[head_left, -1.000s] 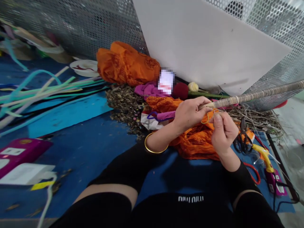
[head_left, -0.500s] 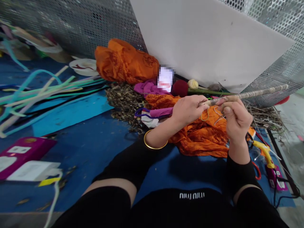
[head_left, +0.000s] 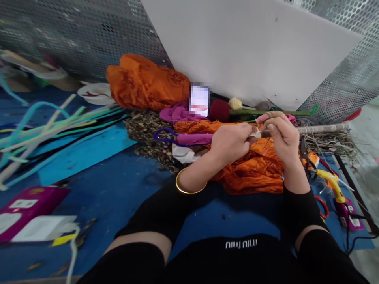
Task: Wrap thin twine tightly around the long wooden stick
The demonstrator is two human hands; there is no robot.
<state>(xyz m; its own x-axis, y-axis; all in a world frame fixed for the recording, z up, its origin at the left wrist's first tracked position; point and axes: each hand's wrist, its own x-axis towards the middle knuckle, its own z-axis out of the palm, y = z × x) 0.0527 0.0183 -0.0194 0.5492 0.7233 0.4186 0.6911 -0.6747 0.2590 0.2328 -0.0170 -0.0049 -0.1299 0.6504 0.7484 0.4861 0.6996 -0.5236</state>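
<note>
A long thin stick wrapped in greyish banding (head_left: 322, 128) runs crosswise in front of me. My left hand (head_left: 229, 144) is closed round its pale left part. Beyond that hand, a purple roll (head_left: 194, 139) with a dark blue loop (head_left: 162, 136) juts out to the left, in line with the stick; my hand hides whether they join. My right hand (head_left: 282, 136) is closed at the stick too, thumb and fingers pinched close to the left hand. Thin strands hang below the fingers. Under both hands lies crumpled orange cloth (head_left: 251, 177).
Fuzzy coloured stems (head_left: 44, 126) lie at left, near a purple power strip (head_left: 35, 197). Dried plant matter (head_left: 148, 134), a bundled orange cloth (head_left: 148, 85) and a lit phone (head_left: 199, 100) are behind. On the right are a yellow glue gun (head_left: 331, 181) and scissors (head_left: 306, 156).
My right hand has moved left along the stick, closer to my left hand. The stick now lies more level, its right end lower. The view has shifted slightly.
</note>
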